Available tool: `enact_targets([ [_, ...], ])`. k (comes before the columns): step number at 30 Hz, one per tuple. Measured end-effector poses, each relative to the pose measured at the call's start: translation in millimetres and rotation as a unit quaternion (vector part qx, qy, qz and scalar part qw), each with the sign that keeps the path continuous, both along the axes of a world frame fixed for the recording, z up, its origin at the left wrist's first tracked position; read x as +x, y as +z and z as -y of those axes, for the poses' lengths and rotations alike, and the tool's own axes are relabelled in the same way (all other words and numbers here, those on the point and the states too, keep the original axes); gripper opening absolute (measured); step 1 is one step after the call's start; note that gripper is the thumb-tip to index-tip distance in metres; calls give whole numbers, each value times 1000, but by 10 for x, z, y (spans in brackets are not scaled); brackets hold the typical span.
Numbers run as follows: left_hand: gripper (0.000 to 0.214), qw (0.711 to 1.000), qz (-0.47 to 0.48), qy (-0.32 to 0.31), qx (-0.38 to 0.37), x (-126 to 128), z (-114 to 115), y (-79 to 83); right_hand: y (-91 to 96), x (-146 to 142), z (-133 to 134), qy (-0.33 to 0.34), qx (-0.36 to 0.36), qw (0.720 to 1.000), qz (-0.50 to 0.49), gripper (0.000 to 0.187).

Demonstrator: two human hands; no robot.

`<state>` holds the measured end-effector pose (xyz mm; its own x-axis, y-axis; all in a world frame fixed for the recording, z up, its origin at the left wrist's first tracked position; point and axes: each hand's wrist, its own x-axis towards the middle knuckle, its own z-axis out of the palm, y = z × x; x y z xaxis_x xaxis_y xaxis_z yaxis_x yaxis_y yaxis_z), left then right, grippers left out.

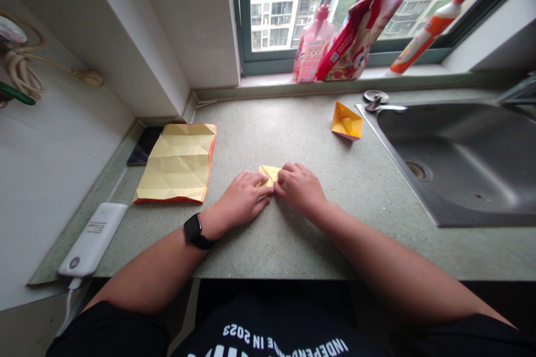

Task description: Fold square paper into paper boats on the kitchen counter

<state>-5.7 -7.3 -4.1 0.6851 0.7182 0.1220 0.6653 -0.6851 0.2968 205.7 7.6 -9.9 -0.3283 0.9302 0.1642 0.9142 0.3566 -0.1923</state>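
A small folded piece of yellow paper [270, 172] lies on the counter between my two hands, partly covered by fingers. My left hand [243, 196] rests on its left side, fingers pressed together on the near edge. From the right, my right hand [300, 187] pinches the paper's right edge with bent fingers. A crease runs diagonally across the part that shows. Farther right, near the sink, stands an orange-yellow folded paper box [347, 121]. To the left lies a stack of creased yellow paper sheets [178, 162] with red-orange edges.
A dark flat device [143, 145] sits partly under the sheets. A white power bank [92, 239] with a cable lies at the left edge. The steel sink [427, 201] is at right. On the sill stand a pink pump bottle [314, 47], a red bag [355, 39] and an orange-white bottle [431, 36].
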Motion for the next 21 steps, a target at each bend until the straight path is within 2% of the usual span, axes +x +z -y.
enact_targets([
  [21,20,1000,2,-4,5,3,4,7,-71,73,-114,12,-8,998,-69,23],
])
